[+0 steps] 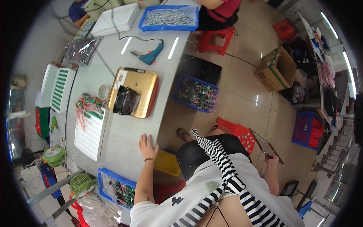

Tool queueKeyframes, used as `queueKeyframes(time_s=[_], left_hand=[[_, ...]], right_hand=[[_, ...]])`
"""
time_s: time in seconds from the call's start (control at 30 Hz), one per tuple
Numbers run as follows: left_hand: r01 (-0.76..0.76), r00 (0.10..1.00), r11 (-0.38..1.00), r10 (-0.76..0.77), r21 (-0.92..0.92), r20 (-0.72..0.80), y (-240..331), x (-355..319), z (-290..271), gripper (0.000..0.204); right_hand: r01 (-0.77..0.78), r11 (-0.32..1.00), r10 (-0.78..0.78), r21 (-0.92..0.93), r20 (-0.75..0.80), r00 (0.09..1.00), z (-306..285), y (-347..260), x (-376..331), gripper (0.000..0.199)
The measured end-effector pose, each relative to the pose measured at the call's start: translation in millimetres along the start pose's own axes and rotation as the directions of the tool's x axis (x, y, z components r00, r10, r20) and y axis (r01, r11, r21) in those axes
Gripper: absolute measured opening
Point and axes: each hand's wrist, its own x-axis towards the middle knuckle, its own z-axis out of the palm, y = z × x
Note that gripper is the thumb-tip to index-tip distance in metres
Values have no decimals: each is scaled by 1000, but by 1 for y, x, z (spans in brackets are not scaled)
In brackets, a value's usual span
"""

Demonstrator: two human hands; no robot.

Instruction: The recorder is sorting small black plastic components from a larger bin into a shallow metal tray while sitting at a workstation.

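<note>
Overhead, head view: left hand [147,146] flat, fingers spread, on table [124,132] edge; right hand [271,162] clamped on lower corner of tray [264,145], hands well apart, tray off to the right beside red stool [239,132]. Tray long axis diagonal, upper-left to lower-right, thin and tilted. Best handled with firm corner grip, kept level, clear of stool.

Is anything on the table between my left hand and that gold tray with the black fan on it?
Nothing visible. The left hand lies flat near the table edge, and the stretch of tabletop up to the gold tray with the black fan shows bare. The white tray lies off to the left, outside that line.
</note>
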Motion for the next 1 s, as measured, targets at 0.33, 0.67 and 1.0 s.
queueKeyframes(time_s=[0.33,0.67,1.0], left_hand=[[300,953,922,-301,246,-34,61,3,35,71],[772,543,625,-558,-113,627,242,-50,121,68],[687,292,-662,-125,-299,948,525,132,174,61]], right_hand=[[-186,973,174,137,94,980,54,-88,94,21],[-305,923,367,-234,296,882,197,-143,178,18],[-282,798,539,-532,423,728,459,-168,187,16]])
